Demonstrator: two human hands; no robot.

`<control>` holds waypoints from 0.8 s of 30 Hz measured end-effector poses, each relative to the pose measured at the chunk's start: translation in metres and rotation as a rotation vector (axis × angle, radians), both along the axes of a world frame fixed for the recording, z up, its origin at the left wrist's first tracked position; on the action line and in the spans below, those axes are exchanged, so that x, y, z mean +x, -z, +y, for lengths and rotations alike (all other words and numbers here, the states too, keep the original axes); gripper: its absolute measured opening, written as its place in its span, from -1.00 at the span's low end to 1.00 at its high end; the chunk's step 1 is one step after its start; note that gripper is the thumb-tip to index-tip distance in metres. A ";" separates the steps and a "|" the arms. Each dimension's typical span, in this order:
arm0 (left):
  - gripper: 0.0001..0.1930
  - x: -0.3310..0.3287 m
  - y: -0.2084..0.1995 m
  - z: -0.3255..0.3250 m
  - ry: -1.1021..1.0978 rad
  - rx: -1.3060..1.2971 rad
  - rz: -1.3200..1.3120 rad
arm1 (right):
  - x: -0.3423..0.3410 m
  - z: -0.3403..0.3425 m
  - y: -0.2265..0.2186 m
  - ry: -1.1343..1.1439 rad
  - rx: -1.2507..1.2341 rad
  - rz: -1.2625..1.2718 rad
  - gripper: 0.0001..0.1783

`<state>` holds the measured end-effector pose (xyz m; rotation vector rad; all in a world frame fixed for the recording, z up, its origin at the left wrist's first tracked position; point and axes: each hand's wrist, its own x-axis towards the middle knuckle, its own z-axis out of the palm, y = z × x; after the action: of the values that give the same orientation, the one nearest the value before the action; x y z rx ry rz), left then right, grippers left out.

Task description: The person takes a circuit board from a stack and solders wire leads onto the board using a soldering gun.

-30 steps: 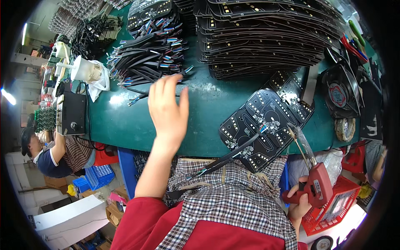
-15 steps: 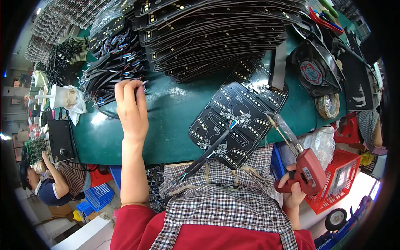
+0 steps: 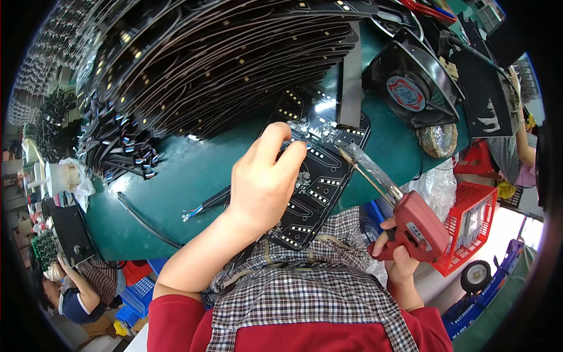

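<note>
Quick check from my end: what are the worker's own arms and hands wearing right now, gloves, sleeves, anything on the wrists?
No gloves: both the left hand and the right hand are bare. The forearms are uncovered too, with short red sleeves ending near the elbows. A checked apron in dark and white covers the chest. No watch, band or cable shows on either wrist.

The board [image 3: 319, 176] is black, the table [image 3: 193, 176] dark green, the soldering gun [image 3: 419, 226] red, the apron [image 3: 305, 293] brown-and-white checked, the crate [image 3: 469, 220] red.
</note>
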<state>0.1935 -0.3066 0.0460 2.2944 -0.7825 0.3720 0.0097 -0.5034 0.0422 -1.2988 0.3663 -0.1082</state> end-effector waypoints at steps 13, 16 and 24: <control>-0.69 0.004 0.012 -0.011 0.015 0.029 0.094 | 0.033 -0.014 -0.002 -0.131 0.073 0.096 -0.29; -0.72 0.004 0.014 -0.014 0.025 0.017 0.178 | 0.038 -0.013 -0.002 -0.134 0.080 0.101 -0.28; -0.72 -0.001 0.017 -0.014 0.031 0.020 0.199 | 0.045 -0.010 -0.001 -0.068 -0.032 0.113 -0.19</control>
<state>0.1922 -0.3204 0.0290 2.2922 -0.7227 0.1202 0.0547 -0.5131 0.0435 -1.3505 0.4172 0.0169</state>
